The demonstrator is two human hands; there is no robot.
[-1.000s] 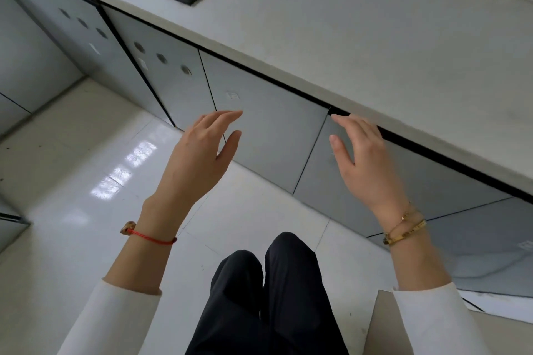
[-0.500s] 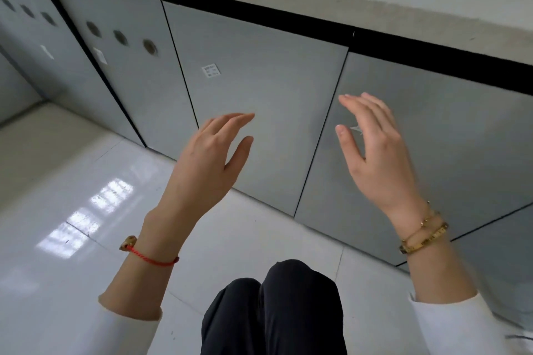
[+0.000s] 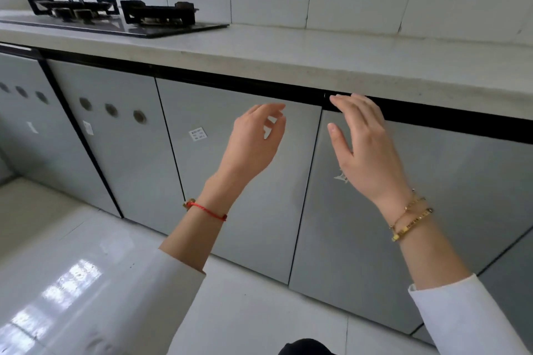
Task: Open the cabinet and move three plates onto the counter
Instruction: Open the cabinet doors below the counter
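Both hands have risen: the right hand [image 3: 364,150] now reaches the tabletop [image 3: 317,57] front edge; the left hand [image 3: 253,141] hovers, both open, cabinet door [image 3: 251,196] shut.

Bright, even daylight; window glare on glossy floor [image 3: 72,282]; wide-angle bending at edges.

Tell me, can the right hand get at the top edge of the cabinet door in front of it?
Probably yes: the right hand is open, fingertips already at the top edge of the closed cabinet door, nothing between.
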